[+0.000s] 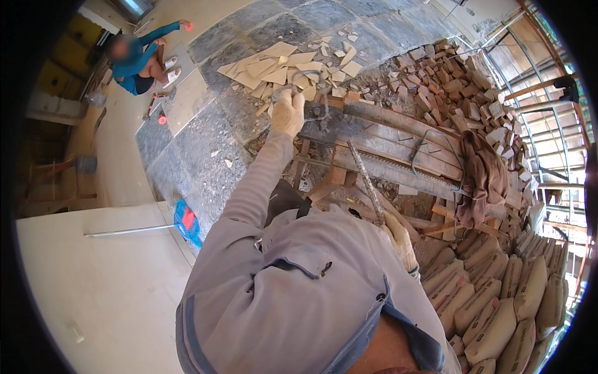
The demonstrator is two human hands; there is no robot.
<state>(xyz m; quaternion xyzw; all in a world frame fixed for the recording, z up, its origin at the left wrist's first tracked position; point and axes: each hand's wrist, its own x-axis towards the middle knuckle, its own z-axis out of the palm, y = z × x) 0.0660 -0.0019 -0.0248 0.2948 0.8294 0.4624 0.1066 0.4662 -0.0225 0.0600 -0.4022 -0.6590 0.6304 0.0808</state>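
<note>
My left hand [288, 113], in a pale work glove, is closed at the far left end of a wooden work bench [398, 140]. It appears to grip a thin bent steel rod [307, 76], whose loop shows just past the fingers. Low by my right side, my gloved right hand [400, 242] is wrapped round a long, worn metal bar [366, 177]. That bar slants up and left, its far end against the bench's near side. A bent wire frame [418, 156] lies across the bench top, beside a brown cloth [479, 181] draped over the right end.
Broken tile pieces [268, 67] lie beyond my left hand. A brick heap [442, 87] stands behind the bench, stacked filled sacks [492, 305] at lower right. On the left, a person [140, 59] sits low, and a blue-and-red head on a pole [188, 223] lies nearby.
</note>
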